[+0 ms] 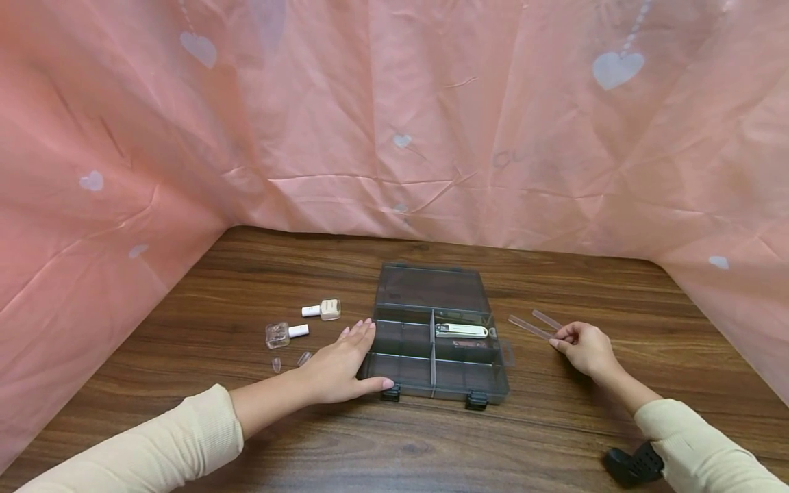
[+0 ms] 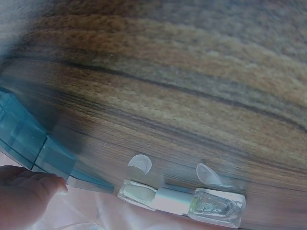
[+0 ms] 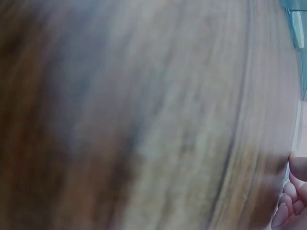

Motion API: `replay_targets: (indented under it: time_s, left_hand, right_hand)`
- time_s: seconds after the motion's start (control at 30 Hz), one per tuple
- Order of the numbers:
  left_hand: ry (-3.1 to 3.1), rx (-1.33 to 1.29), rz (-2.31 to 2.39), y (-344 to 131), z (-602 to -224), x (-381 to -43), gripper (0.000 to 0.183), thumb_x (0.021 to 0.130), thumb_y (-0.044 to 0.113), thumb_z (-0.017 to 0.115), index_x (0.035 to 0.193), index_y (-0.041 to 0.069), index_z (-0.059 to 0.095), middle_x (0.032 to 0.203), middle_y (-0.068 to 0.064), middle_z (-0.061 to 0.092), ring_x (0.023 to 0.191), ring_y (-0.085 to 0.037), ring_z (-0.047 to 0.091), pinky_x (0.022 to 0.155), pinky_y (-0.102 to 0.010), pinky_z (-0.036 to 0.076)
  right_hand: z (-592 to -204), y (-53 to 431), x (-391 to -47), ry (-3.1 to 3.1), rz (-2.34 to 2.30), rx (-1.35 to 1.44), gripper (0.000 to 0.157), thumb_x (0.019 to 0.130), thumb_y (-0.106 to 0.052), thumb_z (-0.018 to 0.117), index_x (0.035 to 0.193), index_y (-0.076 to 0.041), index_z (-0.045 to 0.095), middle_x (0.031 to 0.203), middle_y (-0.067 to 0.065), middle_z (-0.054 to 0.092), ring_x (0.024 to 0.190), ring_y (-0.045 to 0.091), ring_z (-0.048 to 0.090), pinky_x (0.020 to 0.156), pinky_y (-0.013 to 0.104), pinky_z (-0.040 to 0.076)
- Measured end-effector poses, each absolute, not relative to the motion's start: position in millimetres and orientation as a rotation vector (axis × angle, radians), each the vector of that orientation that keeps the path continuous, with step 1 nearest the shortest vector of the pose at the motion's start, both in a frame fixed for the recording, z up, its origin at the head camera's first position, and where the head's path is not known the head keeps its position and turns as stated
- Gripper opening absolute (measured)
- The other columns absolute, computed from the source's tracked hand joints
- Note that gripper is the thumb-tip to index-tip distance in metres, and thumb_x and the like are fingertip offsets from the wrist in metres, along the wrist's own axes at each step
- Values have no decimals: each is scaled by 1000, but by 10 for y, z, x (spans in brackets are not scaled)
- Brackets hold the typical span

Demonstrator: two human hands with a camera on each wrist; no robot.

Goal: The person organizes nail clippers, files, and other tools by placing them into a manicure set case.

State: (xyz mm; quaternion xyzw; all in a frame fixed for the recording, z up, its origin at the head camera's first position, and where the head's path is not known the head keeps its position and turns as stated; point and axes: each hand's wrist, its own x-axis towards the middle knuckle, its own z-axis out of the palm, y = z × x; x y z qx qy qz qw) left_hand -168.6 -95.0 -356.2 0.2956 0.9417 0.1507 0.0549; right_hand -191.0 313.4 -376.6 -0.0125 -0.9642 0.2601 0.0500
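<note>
An open smoky-grey compartment box (image 1: 403,337) lies on the table with its lid folded back. My left hand (image 1: 339,364) rests along its left edge, fingers straight and thumb at the front left corner; part of that hand (image 2: 29,196) also shows beside the box in the left wrist view. A nail clipper (image 1: 461,331) lies in the back right compartment. To the right, my right hand (image 1: 585,350) pinches the near ends of two narrow clear plastic strips (image 1: 529,326); fingers hide those ends. The right wrist view catches only the curled fingers (image 3: 289,194) at its edge.
Left of the box lie a cream nail polish bottle (image 1: 330,309) and a clear glittery one (image 1: 277,335), both white-capped. Two clear nail tips (image 1: 276,364) lie near my left wrist. A black object (image 1: 633,464) sits by the right sleeve. Pink curtain (image 1: 431,171) encloses the table.
</note>
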Motion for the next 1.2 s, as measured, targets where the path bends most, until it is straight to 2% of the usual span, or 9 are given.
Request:
replay_targets:
  time_s: [0.23,0.47,0.87,1.2]
  left_hand:
    - [2871,922,452,-950,-3590,-1695,93,84,59,55,141,-10,27,149,-27,25,140,-37,23,114,-46,23]
    - [2870,920,452,-948,-3592,-1705,93,84,59,55,141,-10,28,149,-27,25,140,-36,23,114,-46,23]
    - [2868,913,443,-944,-3571,-1693,93,84,59,55,141,-9,27,149,-26,25,140,-36,23,114,-46,23]
    - [2876,908,435,-946,-3584,-1700,93,84,59,54,142,-8,27,149,-25,25,140,-35,23,114,-45,23]
  right_hand:
    - [-3746,3135,-1904,-2991,828,-52,20,87,-13,63,85,6,61,71,7,58,64,13,47,54,24,37]
    - [-3724,3138,-1876,-2947,808,-1,18,86,-12,64,84,6,62,72,9,62,63,11,49,51,21,38]
    - [-3693,3116,-1859,-2940,786,48,20,89,-14,62,90,6,66,76,12,65,62,12,47,51,23,37]
    - [-3575,3063,-1847,-2824,755,100,18,89,-14,62,88,4,67,72,9,65,57,5,44,48,21,37]
